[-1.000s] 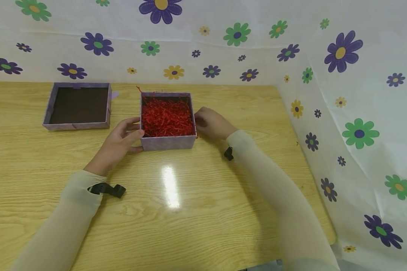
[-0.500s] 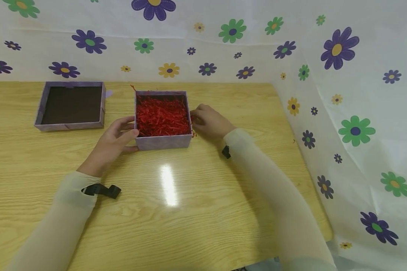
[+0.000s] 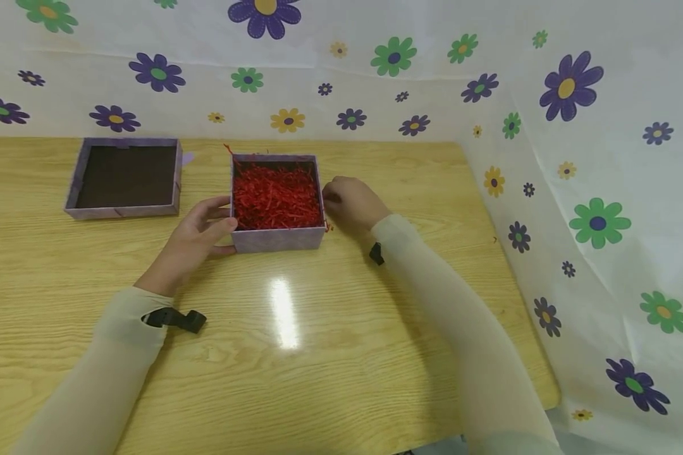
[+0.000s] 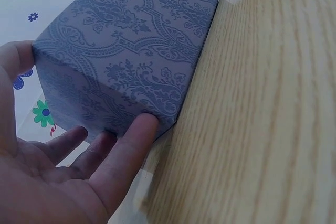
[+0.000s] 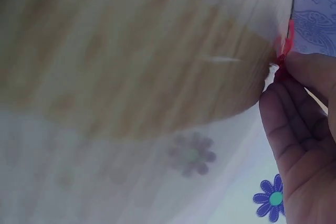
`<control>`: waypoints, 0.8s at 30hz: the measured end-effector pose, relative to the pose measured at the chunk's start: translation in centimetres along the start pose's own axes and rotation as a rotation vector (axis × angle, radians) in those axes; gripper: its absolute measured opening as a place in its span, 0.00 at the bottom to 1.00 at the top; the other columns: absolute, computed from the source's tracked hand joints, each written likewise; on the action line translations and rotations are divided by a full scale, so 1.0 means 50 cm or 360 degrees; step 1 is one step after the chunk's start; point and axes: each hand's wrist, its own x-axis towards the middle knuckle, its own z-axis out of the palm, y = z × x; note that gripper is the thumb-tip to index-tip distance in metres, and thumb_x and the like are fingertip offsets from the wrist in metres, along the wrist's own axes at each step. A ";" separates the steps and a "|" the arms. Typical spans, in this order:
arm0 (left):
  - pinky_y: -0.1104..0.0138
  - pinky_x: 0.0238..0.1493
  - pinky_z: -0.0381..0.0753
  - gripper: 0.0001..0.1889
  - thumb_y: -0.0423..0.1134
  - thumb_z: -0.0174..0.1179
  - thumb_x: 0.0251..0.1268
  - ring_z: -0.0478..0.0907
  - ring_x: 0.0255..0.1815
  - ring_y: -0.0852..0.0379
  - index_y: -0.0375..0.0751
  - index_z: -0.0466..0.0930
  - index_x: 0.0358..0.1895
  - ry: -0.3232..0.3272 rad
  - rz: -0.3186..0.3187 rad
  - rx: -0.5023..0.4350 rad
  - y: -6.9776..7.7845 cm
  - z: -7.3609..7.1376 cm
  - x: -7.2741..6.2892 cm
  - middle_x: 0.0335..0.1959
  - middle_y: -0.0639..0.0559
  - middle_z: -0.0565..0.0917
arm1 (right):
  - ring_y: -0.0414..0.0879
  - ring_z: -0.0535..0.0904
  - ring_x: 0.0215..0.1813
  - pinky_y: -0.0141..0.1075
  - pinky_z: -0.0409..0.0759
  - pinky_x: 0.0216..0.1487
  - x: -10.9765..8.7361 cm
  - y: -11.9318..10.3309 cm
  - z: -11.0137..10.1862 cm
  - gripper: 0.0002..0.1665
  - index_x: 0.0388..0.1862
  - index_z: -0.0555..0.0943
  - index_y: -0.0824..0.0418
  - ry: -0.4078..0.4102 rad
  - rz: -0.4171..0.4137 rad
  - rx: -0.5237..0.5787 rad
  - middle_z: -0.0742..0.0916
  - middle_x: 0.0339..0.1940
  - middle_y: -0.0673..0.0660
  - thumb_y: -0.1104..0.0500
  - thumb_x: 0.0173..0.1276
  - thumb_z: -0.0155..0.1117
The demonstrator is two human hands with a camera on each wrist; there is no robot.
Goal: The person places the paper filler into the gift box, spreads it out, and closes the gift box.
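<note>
- Purple patterned box [image 3: 277, 239] sits upright on the wooden surface [image 3: 233, 392], toward its far side, between both hands.
- Red shredded paper [image 3: 276, 199] fills most of the box; a strand pokes up at the far left corner, a few bits hang at the right near corner.
- Left hand [image 3: 188, 243]: spread wide, thumb at the near left corner of the rim, fingers resting against the left wall.
- Right hand [image 3: 355, 202]: just beside the right wall, thumb and fingertips pinching a red paper strip [image 5: 282, 65].
- Shallow dark-lined lid [image 3: 128, 212] lies left of the box, apart from it.
- Flowered sheet [image 3: 296, 63] behind.
</note>
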 end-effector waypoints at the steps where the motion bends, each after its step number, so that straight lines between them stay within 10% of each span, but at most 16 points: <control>1: 0.65 0.52 0.87 0.38 0.52 0.56 0.80 0.65 0.73 0.46 0.46 0.50 0.84 -0.0002 -0.0002 0.0000 0.001 0.000 0.000 0.76 0.40 0.60 | 0.46 0.82 0.50 0.40 0.80 0.61 -0.002 0.003 -0.002 0.11 0.49 0.88 0.58 -0.0002 0.0008 0.0006 0.87 0.44 0.51 0.56 0.79 0.61; 13: 0.64 0.52 0.87 0.40 0.54 0.57 0.79 0.64 0.74 0.44 0.46 0.49 0.84 -0.0001 -0.0016 0.0006 0.002 0.003 -0.001 0.77 0.40 0.59 | 0.45 0.82 0.46 0.38 0.82 0.52 -0.036 0.005 -0.084 0.09 0.49 0.88 0.62 0.0269 -0.0025 0.0176 0.88 0.46 0.54 0.60 0.77 0.65; 24: 0.64 0.52 0.87 0.39 0.53 0.55 0.80 0.65 0.72 0.46 0.46 0.49 0.84 -0.0005 -0.0019 0.0023 0.004 0.003 -0.001 0.77 0.39 0.59 | 0.40 0.83 0.43 0.36 0.83 0.50 -0.032 -0.095 -0.120 0.09 0.49 0.89 0.61 0.0389 -0.0254 0.0361 0.89 0.44 0.51 0.60 0.76 0.66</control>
